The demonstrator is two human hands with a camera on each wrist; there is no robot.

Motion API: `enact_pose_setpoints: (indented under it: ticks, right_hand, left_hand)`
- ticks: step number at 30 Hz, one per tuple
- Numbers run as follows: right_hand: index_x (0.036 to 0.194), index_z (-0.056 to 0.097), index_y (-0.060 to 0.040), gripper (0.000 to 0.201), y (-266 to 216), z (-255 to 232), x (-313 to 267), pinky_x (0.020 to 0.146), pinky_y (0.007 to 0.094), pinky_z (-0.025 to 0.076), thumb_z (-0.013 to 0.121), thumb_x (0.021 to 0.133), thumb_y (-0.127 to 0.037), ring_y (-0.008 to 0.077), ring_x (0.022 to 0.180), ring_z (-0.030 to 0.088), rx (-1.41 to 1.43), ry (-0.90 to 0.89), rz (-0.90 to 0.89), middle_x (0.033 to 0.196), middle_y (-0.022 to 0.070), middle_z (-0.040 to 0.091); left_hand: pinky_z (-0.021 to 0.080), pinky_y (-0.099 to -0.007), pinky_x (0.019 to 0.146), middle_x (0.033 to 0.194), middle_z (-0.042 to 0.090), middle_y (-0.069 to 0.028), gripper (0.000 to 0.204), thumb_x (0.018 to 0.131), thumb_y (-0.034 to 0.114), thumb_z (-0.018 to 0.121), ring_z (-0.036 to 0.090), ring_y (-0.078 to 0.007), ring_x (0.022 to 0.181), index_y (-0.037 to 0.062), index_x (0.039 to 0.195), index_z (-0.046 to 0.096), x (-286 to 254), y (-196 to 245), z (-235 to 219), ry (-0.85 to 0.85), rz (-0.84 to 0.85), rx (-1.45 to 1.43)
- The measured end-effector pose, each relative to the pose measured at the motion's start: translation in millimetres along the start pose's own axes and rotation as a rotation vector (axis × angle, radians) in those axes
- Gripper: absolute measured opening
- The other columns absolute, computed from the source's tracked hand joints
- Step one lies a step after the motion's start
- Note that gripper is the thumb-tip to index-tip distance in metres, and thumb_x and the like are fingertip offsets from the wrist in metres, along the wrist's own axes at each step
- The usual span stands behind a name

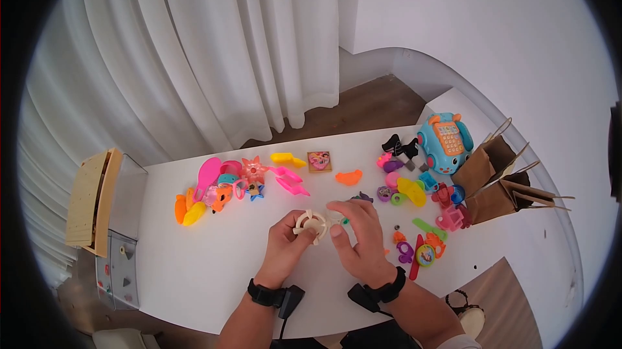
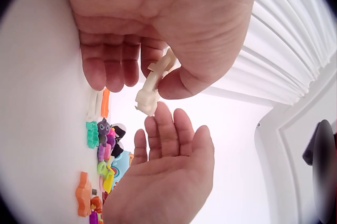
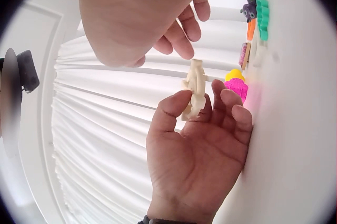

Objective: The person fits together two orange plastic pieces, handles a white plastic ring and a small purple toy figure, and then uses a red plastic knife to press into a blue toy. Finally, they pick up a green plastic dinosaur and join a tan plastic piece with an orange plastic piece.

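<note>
My left hand point(image 1: 285, 245) pinches a cream plastic ring point(image 2: 150, 90) with notched lugs between thumb and fingers, holding it raised over the white table. Beside it, my right hand point(image 1: 361, 248) has loosely extended fingers and holds nothing; in the right wrist view its fingertips are apart from the ring. On the table beyond the hands lie a green wavy-edged piece point(image 3: 262, 16) and a whitish piece point(image 3: 258, 54), both mostly hidden by the right hand in the head view. A dark grey animal figure point(image 3: 248, 12) is next to the green piece.
Colourful toys, including a pink paddle point(image 1: 208, 173), crowd the table's left. An orange piece point(image 1: 348, 177) and a small framed picture point(image 1: 319, 161) lie at the back. To the right are a blue toy telephone point(image 1: 446, 145), brown paper bags point(image 1: 489, 197) and several small toys.
</note>
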State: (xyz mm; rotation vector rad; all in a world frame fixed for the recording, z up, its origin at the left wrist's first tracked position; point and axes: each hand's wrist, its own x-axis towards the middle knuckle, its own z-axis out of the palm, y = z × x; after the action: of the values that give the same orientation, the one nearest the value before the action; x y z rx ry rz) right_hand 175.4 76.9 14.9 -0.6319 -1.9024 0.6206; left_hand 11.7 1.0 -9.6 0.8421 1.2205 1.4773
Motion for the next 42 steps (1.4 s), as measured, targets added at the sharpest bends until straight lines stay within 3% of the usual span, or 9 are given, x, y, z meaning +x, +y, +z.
enact_pose_setpoints:
  ticks: [3,8,11,15,17,24,30,35,42]
  right_hand:
    - [0.118,0.069,-0.0015,0.026,-2,0,-2,0.085,0.0437,0.048,0.067,0.097,-0.016,0.0313,0.093,0.063,0.033,0.003,-0.047,0.093,0.011,0.07]
    - [0.121,0.068,-0.0014,0.031,4,-9,-15,0.089,0.04,0.049,0.061,0.104,-0.026,0.03,0.1,0.062,-0.05,-0.132,0.2,0.103,0.0105,0.071]
    - [0.116,0.07,-0.0017,0.028,4,-1,-3,0.085,0.0404,0.048,0.06,0.105,-0.025,0.0286,0.09,0.062,-0.046,0.015,-0.033,0.092,0.0095,0.069]
    - [0.115,0.07,-0.0019,0.026,6,0,-7,0.085,0.0407,0.047,0.059,0.105,-0.024,0.0284,0.09,0.061,-0.019,0.016,-0.042,0.092,0.0093,0.069]
    - [0.115,0.07,-0.002,0.022,13,-4,-17,0.087,0.0426,0.048,0.065,0.1,-0.018,0.0319,0.096,0.063,-0.041,-0.104,0.135,0.099,0.0123,0.071]
    - [0.11,0.071,-0.0029,0.018,1,2,-2,0.086,0.0437,0.048,0.066,0.099,-0.016,0.0315,0.089,0.062,0.001,0.061,-0.011,0.086,0.01,0.069]
    - [0.117,0.069,-0.0019,0.029,9,-4,-14,0.093,0.043,0.048,0.06,0.105,-0.027,0.0333,0.101,0.062,-0.037,-0.094,0.146,0.1,0.0121,0.069]
    - [0.109,0.071,-0.0026,0.028,-1,3,-1,0.09,0.0421,0.047,0.059,0.105,-0.027,0.032,0.095,0.061,0.003,0.048,0.01,0.084,0.0095,0.066]
    - [0.105,0.072,-0.0035,0.018,7,-2,-10,0.085,0.0437,0.047,0.062,0.102,-0.018,0.0312,0.081,0.06,-0.01,-0.019,0.073,0.079,0.0098,0.063]
  left_hand:
    - [0.055,-0.0258,0.082,0.107,0.07,-0.0032,0.02,0.098,0.001,0.065,0.065,-0.0098,0.094,-0.0003,0.118,0.067,1,-2,-2,-0.008,0.009,0.015]
    - [0.055,-0.0258,0.083,0.109,0.071,-0.0036,0.022,0.098,0.001,0.065,0.066,-0.0102,0.096,-0.0005,0.12,0.066,1,-2,-2,-0.001,-0.009,0.021]
    - [0.055,-0.0261,0.084,0.109,0.071,-0.0035,0.023,0.098,0.002,0.065,0.066,-0.0103,0.097,-0.0006,0.121,0.066,1,0,0,0.003,-0.022,-0.007]
    - [0.056,-0.0269,0.085,0.109,0.071,-0.0032,0.024,0.098,0.002,0.065,0.066,-0.0103,0.097,-0.001,0.122,0.066,1,-5,-3,-0.006,0.015,0.02]
    - [0.056,-0.0272,0.085,0.109,0.07,-0.0033,0.024,0.098,0.002,0.065,0.066,-0.0103,0.098,-0.0012,0.122,0.066,1,-4,-4,-0.011,-0.002,0.028]
    - [0.056,-0.0278,0.086,0.11,0.07,-0.0037,0.025,0.098,0.002,0.065,0.066,-0.0104,0.097,-0.0017,0.123,0.065,1,-2,-2,-0.009,-0.034,-0.008]
    - [0.056,-0.0279,0.088,0.111,0.07,-0.0039,0.024,0.098,0.001,0.064,0.066,-0.0106,0.098,-0.0019,0.122,0.065,1,-2,-2,-0.017,-0.01,-0.005]
    - [0.056,-0.0304,0.088,0.11,0.071,-0.0045,0.025,0.096,0.003,0.061,0.066,-0.0125,0.097,-0.0006,0.121,0.066,0,-1,-1,-0.003,0.0,0.038]
    - [0.057,-0.0271,0.083,0.111,0.071,-0.0043,0.027,0.098,0.004,0.065,0.066,-0.01,0.096,-0.0012,0.124,0.066,2,-4,-5,-0.023,-0.022,0.035]
